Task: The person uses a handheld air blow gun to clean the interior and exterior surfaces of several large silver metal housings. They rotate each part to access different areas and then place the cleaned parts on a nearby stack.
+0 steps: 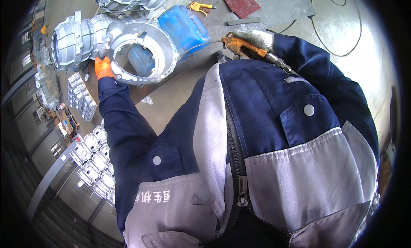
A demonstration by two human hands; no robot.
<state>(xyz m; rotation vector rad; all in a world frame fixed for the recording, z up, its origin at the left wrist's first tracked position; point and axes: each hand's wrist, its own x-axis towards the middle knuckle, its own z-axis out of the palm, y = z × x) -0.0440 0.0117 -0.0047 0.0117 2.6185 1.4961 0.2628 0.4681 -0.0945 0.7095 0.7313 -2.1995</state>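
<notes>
A large silver cast-metal housing [167, 44], round and ring-shaped with a wide central opening, stands at the bench's near edge. My left hand [103, 68], in an orange glove, grips a lug on its left rim. An orange air blow gun [239, 44] is held in my right hand [257, 39], which wears a whitish glove; the sleeve and gun hide part of the fingers. The gun's thin nozzle tube points left toward the housing's right side. Behind the housing lies a blue plastic container [182, 27], and more blue shows through the opening.
More castings [72, 40] stand left and behind. A second blow gun [201, 7], dark red pads [239, 4] and a grey bar [244, 22] lie on the bench. A hose [359, 29] loops at right. Stacked metal parts [92, 158] sit on the left.
</notes>
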